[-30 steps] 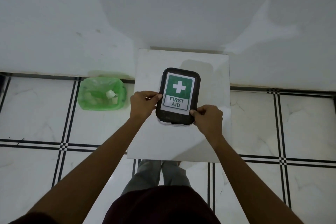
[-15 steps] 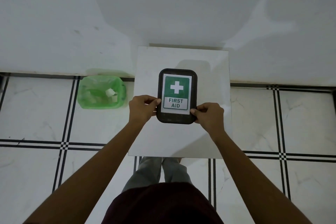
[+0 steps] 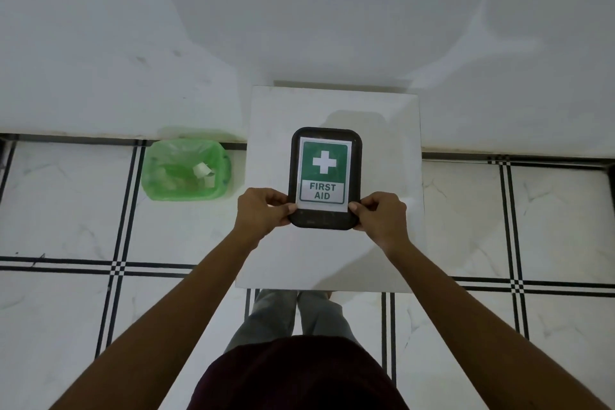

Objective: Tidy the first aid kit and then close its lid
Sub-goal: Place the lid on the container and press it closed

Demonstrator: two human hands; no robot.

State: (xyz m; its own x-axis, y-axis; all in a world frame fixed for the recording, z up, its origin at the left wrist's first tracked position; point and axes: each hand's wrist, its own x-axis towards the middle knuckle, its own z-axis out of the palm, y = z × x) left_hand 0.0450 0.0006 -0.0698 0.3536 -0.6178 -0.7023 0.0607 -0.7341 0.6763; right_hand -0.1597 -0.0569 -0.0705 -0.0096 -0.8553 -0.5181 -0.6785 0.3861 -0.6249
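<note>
The first aid kit (image 3: 326, 176) is a black box with rounded corners, its lid down and bearing a green and white "FIRST AID" label. It lies on a small white table (image 3: 386, 243) in the middle of the view. My left hand (image 3: 263, 213) grips the lid's near left corner, thumb on top. My right hand (image 3: 381, 218) grips the near right corner the same way. The box's contents are hidden under the lid.
A green bin (image 3: 184, 170) lined with a plastic bag holds white scraps and stands on the tiled floor left of the table. A white wall rises behind the table. My legs show below the table's near edge.
The lid was tilted, with a pale rim showing below it, and has swung straight and come down flat on the box. Both hands stayed at its near corners.
</note>
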